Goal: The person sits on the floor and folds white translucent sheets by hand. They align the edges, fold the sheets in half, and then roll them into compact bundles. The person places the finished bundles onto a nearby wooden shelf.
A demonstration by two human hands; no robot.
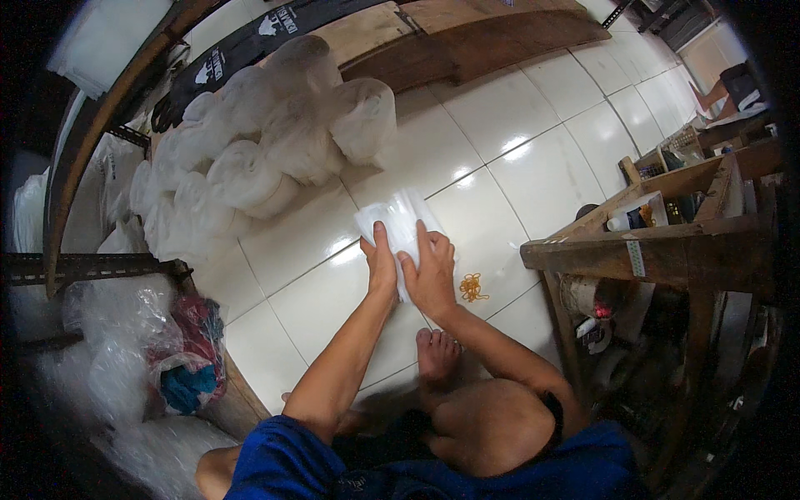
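Note:
Between my two hands is a stack of white, translucent plastic bags point(393, 215), just above or on the tiled floor; I cannot tell which. My left hand point(380, 260) grips its left side, with the thumb lying along the top. On the right side my right hand point(430, 273) is closed round the stack, thumb across its face and fingers over the edge. The underside of the stack is hidden. Close to my right wrist lies a small heap of yellow-orange rubber bands point(473, 287) on the white floor tiles point(504, 196).
Large rolls of whitish plastic point(250, 175) are piled at the back left. A wooden rack point(642, 250) with odds and ends stands at right. Clear plastic sacks point(108, 350) lie at left. A wooden board point(475, 50) runs along the back. Another person point(733, 87) is partly visible far right.

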